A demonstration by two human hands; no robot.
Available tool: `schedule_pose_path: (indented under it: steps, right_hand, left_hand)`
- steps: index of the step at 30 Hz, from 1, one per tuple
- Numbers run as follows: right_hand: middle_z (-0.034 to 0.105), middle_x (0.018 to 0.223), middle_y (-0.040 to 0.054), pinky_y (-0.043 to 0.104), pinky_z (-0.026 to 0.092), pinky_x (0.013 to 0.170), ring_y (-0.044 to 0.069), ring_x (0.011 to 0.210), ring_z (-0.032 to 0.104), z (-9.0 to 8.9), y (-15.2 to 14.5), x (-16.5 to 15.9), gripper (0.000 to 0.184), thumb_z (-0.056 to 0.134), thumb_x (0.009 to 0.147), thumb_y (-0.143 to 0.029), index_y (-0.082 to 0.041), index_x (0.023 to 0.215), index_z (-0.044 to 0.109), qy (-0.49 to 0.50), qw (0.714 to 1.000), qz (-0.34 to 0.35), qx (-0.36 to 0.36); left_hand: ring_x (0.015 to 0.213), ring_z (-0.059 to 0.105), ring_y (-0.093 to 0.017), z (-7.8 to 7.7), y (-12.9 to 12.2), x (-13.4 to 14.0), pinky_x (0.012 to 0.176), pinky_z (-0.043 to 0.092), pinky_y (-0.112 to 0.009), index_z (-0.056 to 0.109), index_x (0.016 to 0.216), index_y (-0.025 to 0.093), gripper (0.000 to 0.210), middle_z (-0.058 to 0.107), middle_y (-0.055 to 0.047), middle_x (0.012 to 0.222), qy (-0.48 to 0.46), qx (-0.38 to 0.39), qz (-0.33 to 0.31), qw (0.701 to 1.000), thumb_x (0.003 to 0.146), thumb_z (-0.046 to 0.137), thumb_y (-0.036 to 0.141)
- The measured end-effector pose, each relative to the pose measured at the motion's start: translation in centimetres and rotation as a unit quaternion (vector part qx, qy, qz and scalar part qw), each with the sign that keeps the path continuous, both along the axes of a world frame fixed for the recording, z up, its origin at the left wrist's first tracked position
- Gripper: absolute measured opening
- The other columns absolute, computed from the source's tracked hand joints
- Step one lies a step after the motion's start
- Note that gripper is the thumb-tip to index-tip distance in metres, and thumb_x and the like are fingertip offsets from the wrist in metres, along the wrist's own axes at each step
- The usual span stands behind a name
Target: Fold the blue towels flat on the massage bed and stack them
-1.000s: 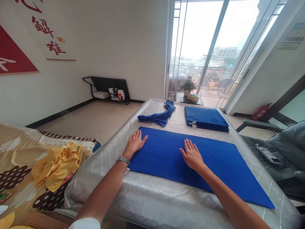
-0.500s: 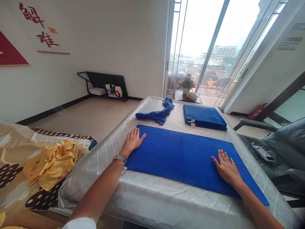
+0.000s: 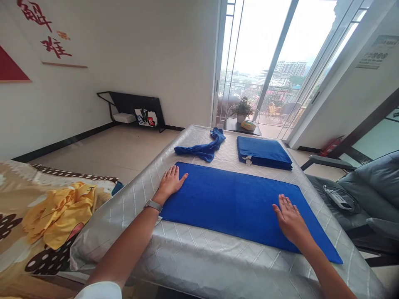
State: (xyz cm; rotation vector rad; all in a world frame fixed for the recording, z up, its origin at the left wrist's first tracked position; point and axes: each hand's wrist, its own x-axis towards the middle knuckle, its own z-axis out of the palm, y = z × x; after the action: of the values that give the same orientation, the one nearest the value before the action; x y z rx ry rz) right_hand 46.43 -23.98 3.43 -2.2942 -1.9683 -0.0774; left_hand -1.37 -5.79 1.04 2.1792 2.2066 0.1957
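Observation:
A blue towel [image 3: 230,203] lies spread flat across the silver quilted table cover [image 3: 193,257]. At its left edge my left hand [image 3: 171,182] rests palm down, fingers outstretched and thumb apart. Toward the towel's right end, my right hand [image 3: 290,219] lies flat with its thumb spread. Neither hand grips anything. Beyond the spread towel sits a neat stack of folded blue towels [image 3: 263,151] with white tags at its near left corner. A crumpled, twisted blue towel [image 3: 204,148] lies to the left of that stack.
At the left is a patterned blanket [image 3: 12,178] with yellow cloth [image 3: 62,211] on it. A dark armchair [image 3: 374,195] holding a white power strip [image 3: 339,198] stands on the right. Behind the table, a chair [image 3: 232,124] carries a potted plant [image 3: 242,109].
The view has shifted slightly, so everything sits a little farther left. Both hands remain flat on the towel, with the right hand's fingers a bit closer together.

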Motion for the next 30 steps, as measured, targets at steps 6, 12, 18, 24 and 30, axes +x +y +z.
schedule_pose_path:
  steps: [6,12,18,24,30]
  right_hand:
    - [0.021,0.167,0.0107,0.043,0.011,0.127,0.020,0.155,0.012,1.7,2.3,-12.0,0.079,0.011,0.102,-0.059,-0.007,0.161,0.023,0.043,0.991,0.126,-0.033]
    - [0.018,0.167,0.0101,0.043,0.009,0.127,0.020,0.155,0.010,-0.4,2.3,-14.3,0.079,0.012,0.101,-0.060,-0.009,0.161,0.021,0.046,0.987,0.137,-0.070]
    - [0.020,0.168,0.0095,0.044,0.010,0.127,0.021,0.155,0.013,-2.0,0.8,-6.8,0.081,0.013,0.100,-0.060,-0.008,0.161,0.022,0.013,0.996,0.059,-0.058]
    - [0.025,0.166,0.0167,0.047,0.015,0.125,0.027,0.154,0.018,-3.9,-2.6,5.6,0.091,0.009,0.094,-0.062,0.000,0.158,0.027,0.012,0.997,-0.080,-0.019]
    - [0.027,0.165,0.0175,0.047,0.015,0.125,0.028,0.154,0.019,-4.1,-4.2,9.1,0.095,0.007,0.091,-0.064,0.001,0.157,0.027,0.033,0.993,-0.111,-0.001]
  left_hand:
    - [0.154,0.020,-0.028,0.0,0.0,-0.1,0.125,0.015,-0.044,0.024,0.158,0.001,0.084,0.022,-0.019,0.165,0.000,0.005,-0.004,1.000,0.101,0.019,0.063]
    - [0.154,0.020,-0.028,-0.3,0.2,-0.3,0.125,0.015,-0.044,0.024,0.158,0.001,0.084,0.023,-0.018,0.165,0.000,0.007,-0.006,1.000,0.101,0.019,0.063]
    - [0.153,0.021,-0.027,-0.5,0.2,-0.2,0.125,0.016,-0.044,0.026,0.158,0.004,0.082,0.024,-0.018,0.165,0.003,0.019,-0.007,1.000,0.102,0.017,0.063]
    - [0.153,0.023,-0.029,-0.4,0.0,-0.2,0.124,0.017,-0.045,0.028,0.157,0.003,0.082,0.026,-0.019,0.164,-0.006,0.023,-0.009,1.000,0.102,0.020,0.062]
    - [0.152,0.025,-0.031,1.1,-1.0,1.2,0.124,0.018,-0.049,0.034,0.155,0.003,0.074,0.030,-0.022,0.162,0.002,0.123,-0.022,0.992,0.103,0.027,0.055]
